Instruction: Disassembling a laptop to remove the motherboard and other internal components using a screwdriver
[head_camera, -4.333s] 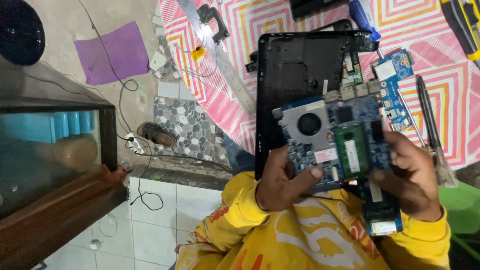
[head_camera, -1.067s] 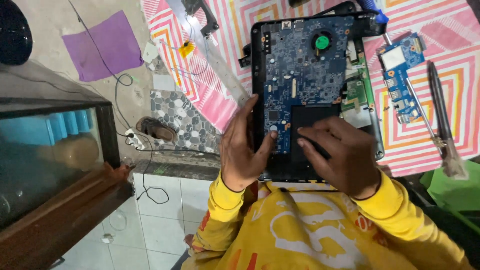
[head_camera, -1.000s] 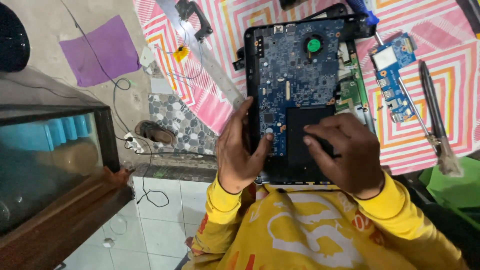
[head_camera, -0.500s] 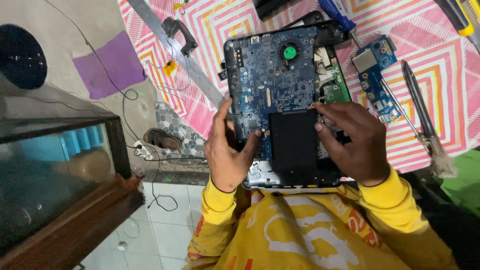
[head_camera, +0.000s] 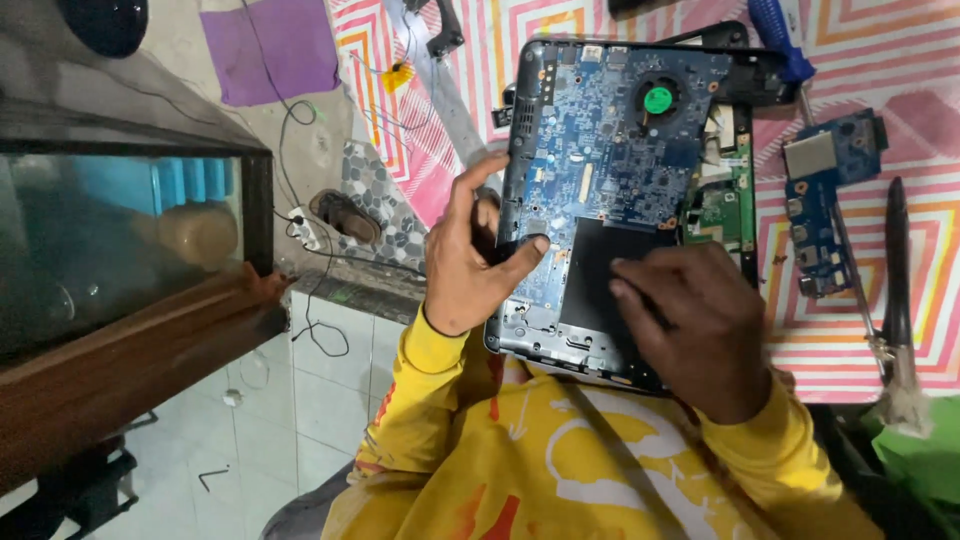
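Two hands work on an opened laptop base (head_camera: 540, 120) lying on a striped mat (head_camera: 880, 60). Blue motherboard (head_camera: 610, 140) sits seated inside the base. Left hand (head_camera: 470, 260) clamps the base's left edge; right hand (head_camera: 700, 320), fingers together, presses its lower part. A small board (head_camera: 825, 200) lies right of the base, unfitted. Fasteners are hard to make out.
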